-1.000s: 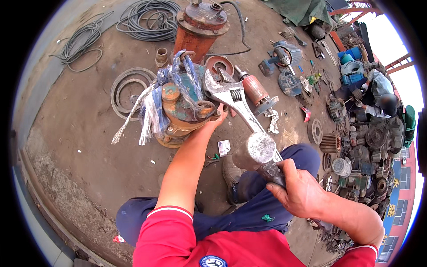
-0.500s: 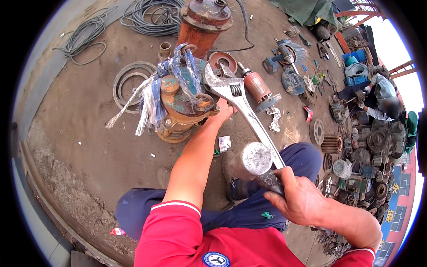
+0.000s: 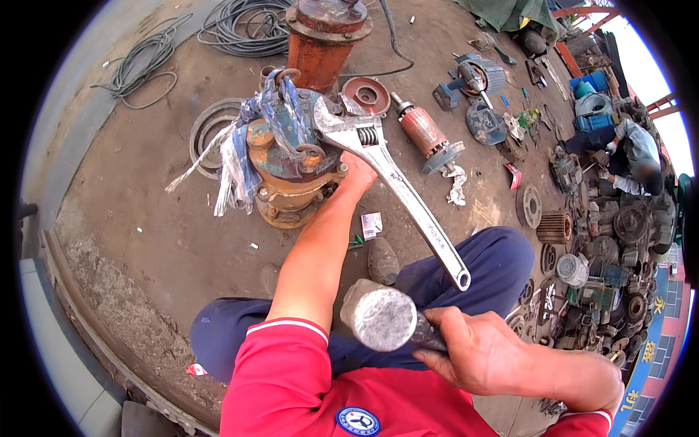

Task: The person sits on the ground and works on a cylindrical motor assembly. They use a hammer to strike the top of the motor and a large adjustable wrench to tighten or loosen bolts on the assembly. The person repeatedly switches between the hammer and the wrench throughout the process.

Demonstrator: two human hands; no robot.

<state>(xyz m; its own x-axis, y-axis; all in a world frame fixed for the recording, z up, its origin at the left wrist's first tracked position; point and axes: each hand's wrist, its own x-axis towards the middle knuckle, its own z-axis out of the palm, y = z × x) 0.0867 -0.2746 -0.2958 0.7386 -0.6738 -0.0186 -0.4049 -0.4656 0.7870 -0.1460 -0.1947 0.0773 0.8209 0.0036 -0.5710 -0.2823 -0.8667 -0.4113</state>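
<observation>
My right hand (image 3: 484,349) is closed round the dark handle of a hammer (image 3: 384,319), whose worn, silvery round face is raised close to me. A large adjustable wrench (image 3: 408,193) slants across the middle, its jaws at the right of the pump's top and its handle end pointing back toward my knee. The rusty, blue-green and ochre pump (image 3: 291,164) stands upright, with a frayed blue-and-white rope (image 3: 247,142) tied to its top. My left hand (image 3: 358,173) reaches in beside the pump's right side, partly behind the wrench; its fingers are hidden.
An orange motor housing (image 3: 320,51) stands behind the pump, near coiled cable (image 3: 247,29). A red rotor (image 3: 426,135), a cordless power tool (image 3: 448,95) and a metal ring (image 3: 211,138) lie around. Piled motor parts (image 3: 604,247) and a crouching person (image 3: 633,149) are at right.
The hammer and my right hand have come down and back toward me, uncovering the wrench's handle end. The wrench appears shifted slightly left, as the whole view has moved a little.
</observation>
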